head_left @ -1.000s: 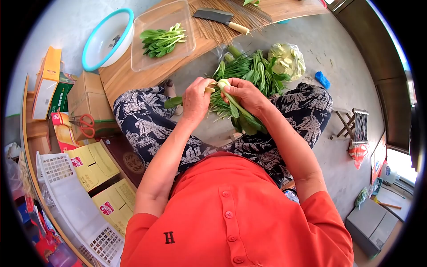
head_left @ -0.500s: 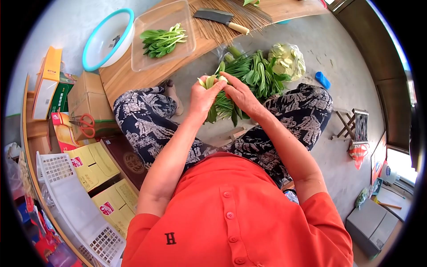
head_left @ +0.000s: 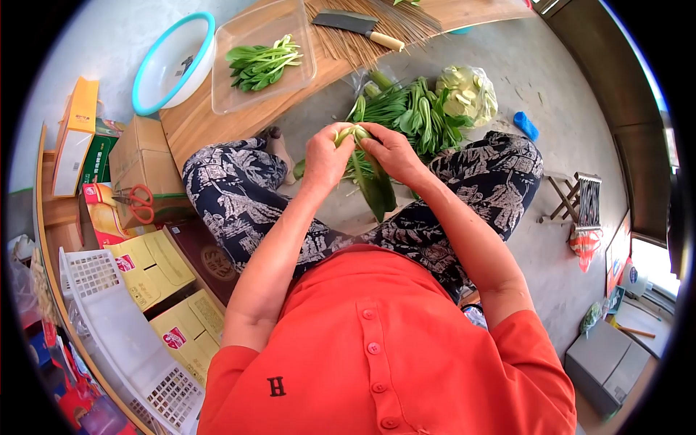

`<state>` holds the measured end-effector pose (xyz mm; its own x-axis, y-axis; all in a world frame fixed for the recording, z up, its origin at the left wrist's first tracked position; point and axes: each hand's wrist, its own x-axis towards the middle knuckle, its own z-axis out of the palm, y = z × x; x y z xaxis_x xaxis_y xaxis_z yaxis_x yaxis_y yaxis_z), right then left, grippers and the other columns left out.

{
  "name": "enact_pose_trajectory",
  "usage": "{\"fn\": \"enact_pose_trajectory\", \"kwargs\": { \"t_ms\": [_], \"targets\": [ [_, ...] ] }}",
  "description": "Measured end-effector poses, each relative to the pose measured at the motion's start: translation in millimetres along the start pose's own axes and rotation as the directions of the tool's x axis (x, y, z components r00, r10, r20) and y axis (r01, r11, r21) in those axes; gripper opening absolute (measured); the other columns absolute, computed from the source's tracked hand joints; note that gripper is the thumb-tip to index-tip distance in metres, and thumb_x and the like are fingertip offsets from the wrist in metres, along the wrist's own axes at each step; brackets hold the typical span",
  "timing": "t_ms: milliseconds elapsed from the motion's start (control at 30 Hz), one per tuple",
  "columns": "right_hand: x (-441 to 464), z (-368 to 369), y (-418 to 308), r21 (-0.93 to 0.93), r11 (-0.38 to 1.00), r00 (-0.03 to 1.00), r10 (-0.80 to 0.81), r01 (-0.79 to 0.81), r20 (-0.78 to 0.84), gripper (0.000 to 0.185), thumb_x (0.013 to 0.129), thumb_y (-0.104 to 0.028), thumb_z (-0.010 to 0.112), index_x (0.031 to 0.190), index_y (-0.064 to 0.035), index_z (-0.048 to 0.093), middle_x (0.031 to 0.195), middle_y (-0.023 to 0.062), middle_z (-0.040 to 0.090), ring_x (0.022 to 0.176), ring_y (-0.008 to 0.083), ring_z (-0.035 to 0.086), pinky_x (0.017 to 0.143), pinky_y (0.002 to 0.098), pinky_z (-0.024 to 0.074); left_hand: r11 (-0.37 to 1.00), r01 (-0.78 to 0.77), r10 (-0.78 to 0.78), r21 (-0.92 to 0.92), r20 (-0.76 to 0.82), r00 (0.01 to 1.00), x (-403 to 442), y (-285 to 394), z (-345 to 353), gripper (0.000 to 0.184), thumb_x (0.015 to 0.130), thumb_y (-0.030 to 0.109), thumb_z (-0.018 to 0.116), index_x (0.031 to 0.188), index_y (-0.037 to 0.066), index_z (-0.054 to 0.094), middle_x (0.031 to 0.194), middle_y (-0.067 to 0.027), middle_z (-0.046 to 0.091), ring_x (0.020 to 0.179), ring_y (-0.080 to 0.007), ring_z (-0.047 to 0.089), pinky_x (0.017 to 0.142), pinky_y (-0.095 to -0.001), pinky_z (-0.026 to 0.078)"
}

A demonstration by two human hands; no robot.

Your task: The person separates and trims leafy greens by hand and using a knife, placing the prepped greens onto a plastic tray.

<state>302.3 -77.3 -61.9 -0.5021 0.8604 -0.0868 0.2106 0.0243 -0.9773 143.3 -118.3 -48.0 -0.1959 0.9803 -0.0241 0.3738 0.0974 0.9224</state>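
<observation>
My left hand (head_left: 326,156) and my right hand (head_left: 395,154) are close together between my knees, both closed on one leafy green (head_left: 378,191). Its pale stem ends stick up between my fingertips, and a broad dark leaf hangs below my right hand. Behind my hands, a pile of leafy greens (head_left: 423,119) lies on the floor, partly hidden by them. Several trimmed greens (head_left: 265,64) rest in a clear plastic tray (head_left: 224,98) on the wooden table at the upper left.
A cleaver (head_left: 348,22) lies on thin sticks on the wooden table (head_left: 185,127), near a blue-rimmed basin (head_left: 147,90). A plastic bag of cut pale pieces (head_left: 470,98) sits beyond the greens. Orange scissors (head_left: 141,204) and cartons are at left, a folding stool (head_left: 580,203) at right.
My hands have spread slightly apart with the green between them. Its stems now part at the top, and a broad leaf hangs down below them.
</observation>
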Motion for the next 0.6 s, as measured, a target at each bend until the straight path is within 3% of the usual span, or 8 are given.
{"fn": "enact_pose_trajectory", "kwargs": {
  "t_ms": [33,67,133,233,333,467,533,600],
  "targets": [
    [-0.9,-1.0,-3.0,0.002,1.000,1.000,0.002,-0.002,0.000,0.030,0.092,-0.015,0.056,0.120,-0.0040,0.058,0.088,0.0103,0.064,0.076,0.0160,0.058,0.072,0.0303,0.0478,0.993,-0.097,0.099,0.070,-0.023,0.995,0.3,-4.1,0.1,0.019,0.085,0.009,0.061,0.101,0.002,0.067,0.082,-0.0062,0.066,0.074,-0.0139,0.062,0.071,-0.0280,0.048],
    [-1.5,-1.9,-5.7,-0.034,0.999,1.000,-0.004,0.005,0.015,0.029,0.092,-0.015,0.055,0.119,-0.0036,0.058,0.086,0.0103,0.064,0.074,0.0160,0.058,0.070,0.0306,0.0476,0.993,-0.094,0.096,0.072,-0.022,0.995,0.1,-8.0,0.3,0.019,0.085,0.009,0.061,0.101,0.002,0.067,0.082,-0.0062,0.066,0.074,-0.0139,0.062,0.071,-0.0280,0.048],
    [-0.8,-2.3,-5.4,-0.056,0.998,0.999,0.017,-0.015,0.037,0.026,0.093,-0.016,0.054,0.116,-0.0030,0.060,0.077,0.0093,0.062,0.069,0.0150,0.056,0.064,0.0309,0.0465,0.954,-0.222,0.232,0.200,-0.026,0.972,0.3,-8.3,-0.9,0.020,0.084,0.009,0.062,0.102,0.003,0.067,0.085,-0.0113,0.065,0.075,-0.0232,0.064,0.069,-0.0318,0.049],
    [-0.6,-4.0,-3.8,-0.032,0.997,0.997,0.070,-0.069,0.023,0.023,0.093,-0.016,0.053,0.111,-0.0024,0.061,0.074,0.0069,0.060,0.067,0.0135,0.055,0.063,0.0296,0.0462,0.903,-0.269,0.284,0.337,0.002,0.959,-2.7,-0.5,-3.8,0.020,0.082,0.011,0.065,0.101,0.005,0.068,0.084,-0.0129,0.063,0.075,-0.0305,0.062,0.067,-0.0353,0.048],
    [0.8,-14.7,-4.7,-0.056,0.993,0.980,0.114,-0.106,0.165,0.025,0.097,-0.018,0.051,0.115,-0.0035,0.058,0.085,0.0003,0.061,0.072,0.0079,0.053,0.066,0.0243,0.0467,0.900,-0.272,0.281,0.342,0.022,0.959,-3.2,0.7,-5.4,0.019,0.082,0.013,0.066,0.099,0.005,0.068,0.082,-0.0128,0.061,0.074,-0.0326,0.061,0.065,-0.0379,0.047],
    [1.4,-16.3,-5.8,-0.051,0.992,0.978,0.120,-0.113,0.169,0.021,0.097,-0.017,0.049,0.108,-0.0023,0.060,0.080,-0.0003,0.059,0.070,0.0080,0.052,0.065,0.0242,0.0452,0.880,-0.252,0.264,0.401,0.027,0.964,-4.1,-0.6,-3.4,0.019,0.080,0.013,0.067,0.097,0.006,0.068,0.083,-0.0110,0.062,0.076,-0.0312,0.061,0.065,-0.0384,0.047],
    [2.4,-15.6,-3.1,-0.049,0.995,0.981,0.098,-0.091,0.169,0.021,0.097,-0.017,0.049,0.107,-0.0021,0.060,0.080,-0.0003,0.059,0.070,0.0079,0.052,0.064,0.0243,0.0449,0.817,-0.314,0.375,0.485,-0.032,0.926,-5.5,0.4,0.1,0.019,0.078,0.013,0.068,0.096,0.007,0.068,0.084,-0.0099,0.062,0.078,-0.0308,0.061,0.067,-0.0395,0.048],
    [2.5,-14.2,-1.5,-0.046,0.996,0.982,0.077,-0.070,0.170,0.021,0.097,-0.017,0.049,0.106,-0.0020,0.060,0.079,-0.0004,0.059,0.069,0.0078,0.051,0.064,0.0244,0.0445,0.802,-0.299,0.365,0.516,-0.028,0.931,-6.4,1.5,1.0,0.018,0.077,0.013,0.067,0.095,0.009,0.068,0.086,-0.0086,0.062,0.080,-0.0299,0.061,0.068,-0.0400,0.048]
  ]
}}
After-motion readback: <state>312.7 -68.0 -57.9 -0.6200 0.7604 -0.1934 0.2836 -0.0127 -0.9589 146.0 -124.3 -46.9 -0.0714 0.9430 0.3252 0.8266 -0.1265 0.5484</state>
